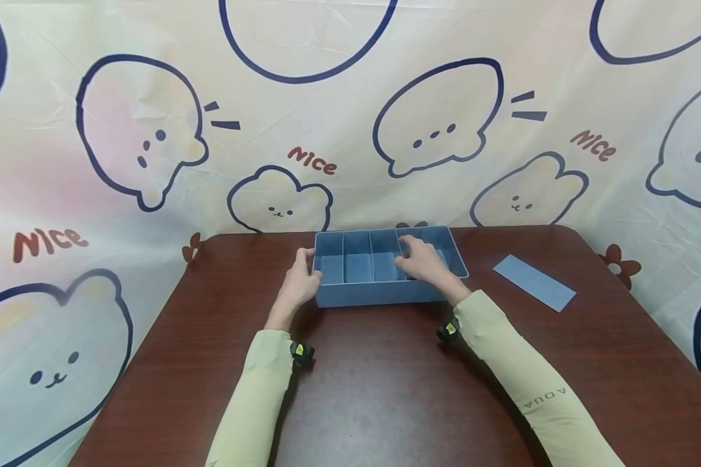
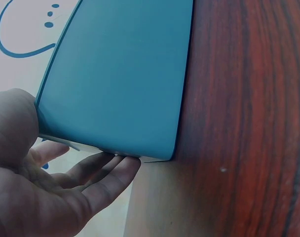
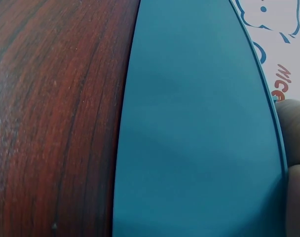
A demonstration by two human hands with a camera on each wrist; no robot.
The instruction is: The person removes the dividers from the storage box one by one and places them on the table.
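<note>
A blue organizer box [image 1: 380,294] stands open-topped near the far edge of the table, split by upright dividers into several compartments. My left hand [image 1: 299,280] holds its left end, with the fingers against the end wall and the thumb by the front corner. In the left wrist view, bent fingers [image 2: 110,177] lie along that end wall. Over the right half of the box reaches my right hand [image 1: 426,263], thumb and index finger pinching the top of a divider [image 1: 386,266]. From the right wrist, only the front wall [image 3: 199,118] and a bit of the fingers show.
On the table to the right of the box lies a flat blue rectangular panel [image 1: 534,283]. Dark brown wood forms the tabletop [image 1: 374,389]. A printed cloth [image 1: 350,117] hangs behind the far edge and along both sides.
</note>
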